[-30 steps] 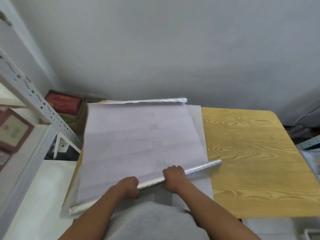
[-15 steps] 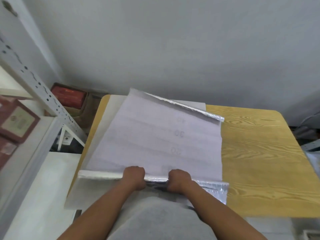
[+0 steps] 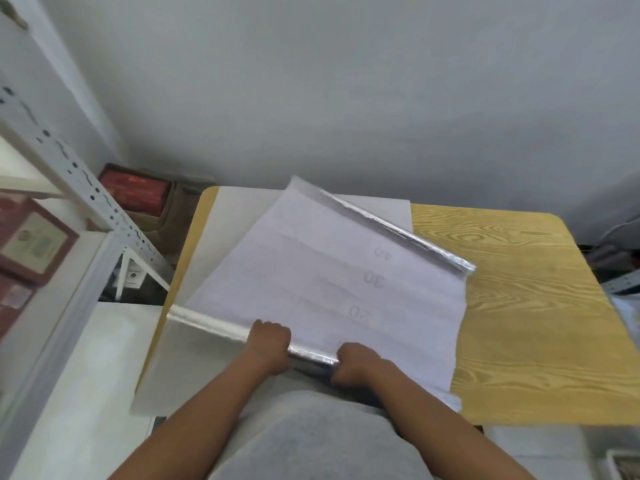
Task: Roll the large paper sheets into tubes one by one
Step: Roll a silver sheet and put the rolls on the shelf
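Note:
A large pale sheet [image 3: 322, 271] with a silver underside and faint numbers 20, 30, 40 lies slanted across the wooden table [image 3: 519, 323]. Its near edge is rolled into a thin silver tube [image 3: 214, 325]. My left hand [image 3: 270, 344] and my right hand [image 3: 356, 365] both grip this tube, close together, near the table's front edge. The far edge [image 3: 391, 230] curls up and shows its shiny side. Another white sheet [image 3: 194, 362] lies flat beneath it.
A white perforated metal shelf frame [image 3: 86, 199] stands at the left with framed items on it. Red boxes [image 3: 135, 188] sit on the floor behind the table's left corner. A grey wall rises behind. Bare wood shows on the table's right half.
The sheet has swung clockwise, its far edge now pointing to the right. The rolled tube has turned with it, and both hands have moved slightly forward along it.

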